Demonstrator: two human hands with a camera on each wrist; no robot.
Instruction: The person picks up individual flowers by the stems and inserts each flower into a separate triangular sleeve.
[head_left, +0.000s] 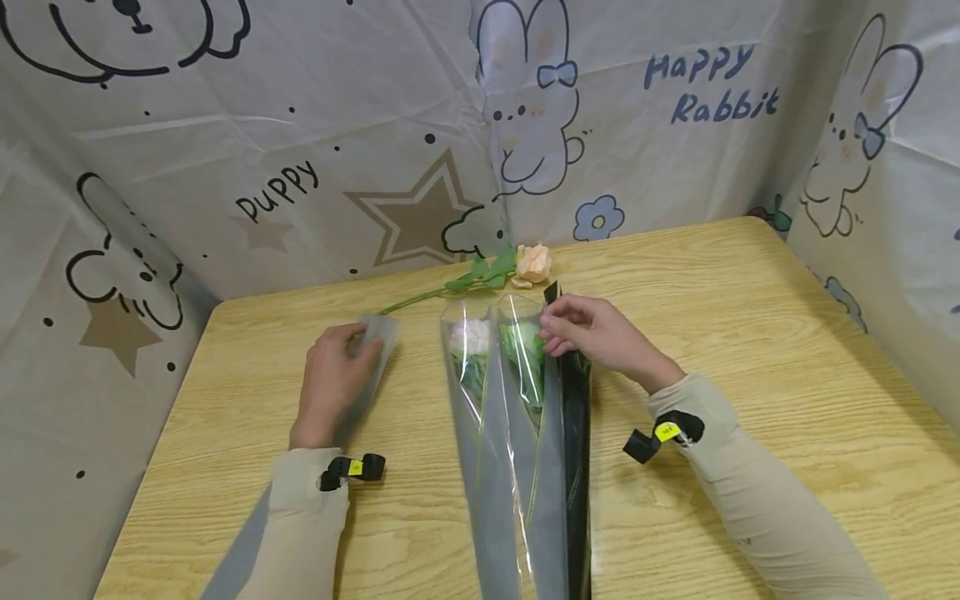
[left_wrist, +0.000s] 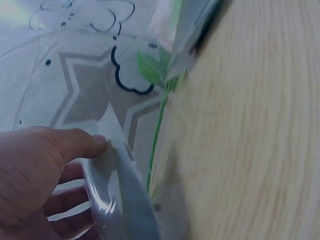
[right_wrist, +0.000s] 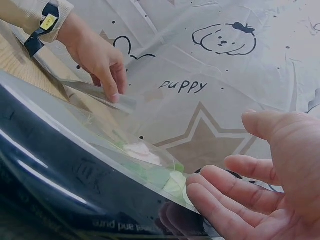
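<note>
My left hand pinches the top end of a grey, see-through flower sleeve between thumb and fingers. The rest of that sleeve runs under the left forearm. Beside my right hand stands the upper end of a black flower sleeve. In the right wrist view the thumb is apart from the loosely bent fingers, which are at the sleeve edge; contact is unclear. Left of the black sleeve lie two clear-fronted grey sleeves, one with a pale pink flower, the other with a pale green flower.
A peach rose with a green leafy stem lies at the back of the wooden table. Printed cloth hangs behind and along the sides. Each wrist wears a black strap.
</note>
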